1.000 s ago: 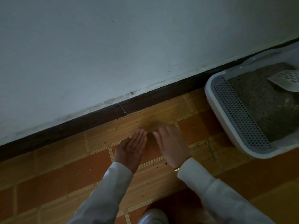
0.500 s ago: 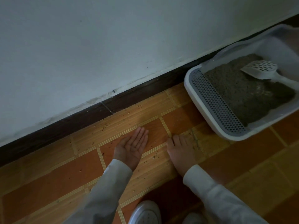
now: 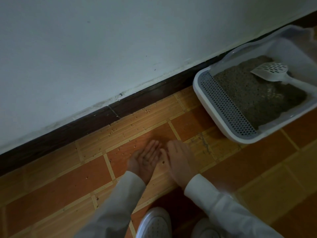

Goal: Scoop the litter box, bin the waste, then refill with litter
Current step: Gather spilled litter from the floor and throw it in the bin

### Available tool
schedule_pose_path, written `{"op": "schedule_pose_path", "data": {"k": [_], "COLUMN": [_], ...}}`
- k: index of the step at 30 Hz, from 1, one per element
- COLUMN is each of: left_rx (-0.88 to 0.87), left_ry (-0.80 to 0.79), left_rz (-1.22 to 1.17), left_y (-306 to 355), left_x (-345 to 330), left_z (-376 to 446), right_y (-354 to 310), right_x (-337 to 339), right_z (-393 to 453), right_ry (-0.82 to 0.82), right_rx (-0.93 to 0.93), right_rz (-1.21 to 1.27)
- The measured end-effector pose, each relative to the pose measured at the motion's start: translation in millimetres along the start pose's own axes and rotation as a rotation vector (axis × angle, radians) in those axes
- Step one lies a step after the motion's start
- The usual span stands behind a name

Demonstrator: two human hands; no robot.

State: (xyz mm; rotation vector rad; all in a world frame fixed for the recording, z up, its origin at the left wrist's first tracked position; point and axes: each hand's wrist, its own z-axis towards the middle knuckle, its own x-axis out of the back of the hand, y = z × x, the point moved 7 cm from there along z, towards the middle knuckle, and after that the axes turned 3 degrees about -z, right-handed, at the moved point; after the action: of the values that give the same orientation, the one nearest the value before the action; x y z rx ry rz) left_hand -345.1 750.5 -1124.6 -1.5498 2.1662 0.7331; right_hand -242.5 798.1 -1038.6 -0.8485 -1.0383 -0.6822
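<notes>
white litter box [image 3: 208, 107] holds grey litter [image 3: 253, 98] and a slotted scoop [image 3: 271, 72]; left hand [image 3: 145, 158] cupped palm-up, right hand [image 3: 180, 158] flat, fingers spread, holding nothing.

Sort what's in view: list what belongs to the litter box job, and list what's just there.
Part of the job:
litter box
litter inside it
scoop resting on the litter
spilled grains on the floor
left hand, cupped palm up
right hand, palm down beside it

Just there:
wall
skirting board
floor tiles
shoes
</notes>
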Motion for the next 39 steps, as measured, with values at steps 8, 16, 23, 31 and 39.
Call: {"op": "schedule_pose_path", "data": {"k": [8,16,23,31,39], "left_rx": [-0.094,-0.049,-0.058,-0.152,-0.169], "left_ry": [-0.014,0.015,-0.014,0.023,0.157], "left_rz": [-0.123,0.010,-0.104,-0.163,-0.114], "left_y": [33,19,20,51,39], "left_x": [12,21,22,37,51], "left_z": [-3,-2,-5,-13,-20], "right_y": [-2,-41,-15,-13,-88], "right_x": [-49,-18,-18,-58,-37], "right_z": [-23,-2,13,7,11], "right_ry": [-0.245,-0.041,-0.148,-0.246,-0.172], "right_rx": [0.172,0.223,0.019,0.243,0.402], "right_rz": [-0.232,-0.079,-0.035,-0.342,-0.007]}}
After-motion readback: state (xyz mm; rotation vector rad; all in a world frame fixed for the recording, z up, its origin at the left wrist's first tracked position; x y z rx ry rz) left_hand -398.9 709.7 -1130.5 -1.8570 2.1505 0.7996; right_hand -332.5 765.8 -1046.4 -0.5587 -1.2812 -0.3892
